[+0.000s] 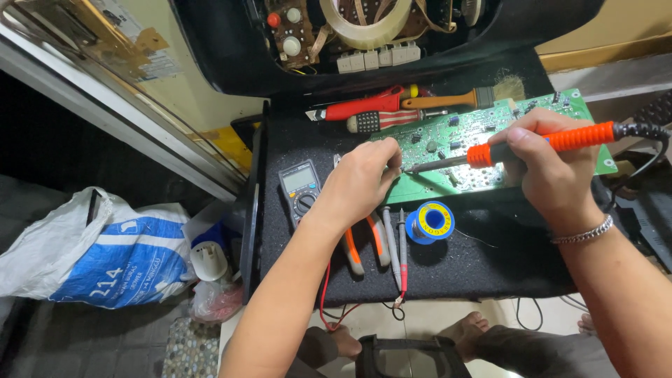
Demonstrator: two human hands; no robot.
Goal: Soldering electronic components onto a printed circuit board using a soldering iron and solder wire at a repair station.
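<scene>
A green circuit board [490,129] lies on a black padded work surface [455,259]. My right hand [553,168] grips an orange-handled soldering iron [560,140], its metal tip resting on the board's left part near my left fingers. My left hand [360,178] pinches something thin at the board's left edge, right by the iron's tip; what it pinches is too small to tell. A blue spool of solder wire [430,222] sits just below the board.
A multimeter [301,189] lies left of my left hand, pliers with orange grips [367,241] and probes below it. A red utility knife [360,106], screwdriver and brush [462,99] lie behind the board. A white-blue sack [105,252] sits on the floor left.
</scene>
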